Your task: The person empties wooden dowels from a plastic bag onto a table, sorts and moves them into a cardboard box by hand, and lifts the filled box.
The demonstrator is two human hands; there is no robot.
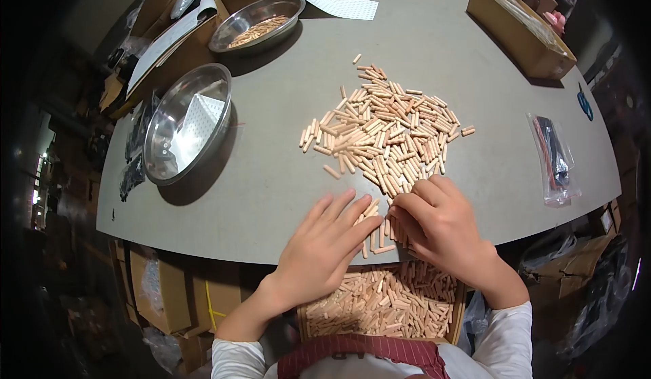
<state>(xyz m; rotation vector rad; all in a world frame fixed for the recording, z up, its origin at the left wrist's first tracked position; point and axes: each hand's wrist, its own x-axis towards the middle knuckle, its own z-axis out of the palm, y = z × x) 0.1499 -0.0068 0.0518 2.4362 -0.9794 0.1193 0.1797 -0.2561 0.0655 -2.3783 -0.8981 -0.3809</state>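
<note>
A loose pile of short wooden dowel pins (400, 121) spreads over the grey table and narrows toward its near edge. My left hand (325, 243) lies open at that edge, its fingers stretched out beside a small group of dowels. Across from it, my right hand (437, 220) is closed, thumb and fingers drawn together low over the dowels. What its fingertips hold is hidden. Several dowels lie between the two hands. Below the table edge, a box (460, 311) full of the same dowels stands close to my body.
At the left stand a steel bowl (152, 135) with a white dotted sheet inside and another bowl (295, 7) holding dowels. To the right are a cardboard box (515, 36), a plastic-bagged item (550, 158) and blue scissors (584, 103). A dotted sheet (346, 6) lies at the back.
</note>
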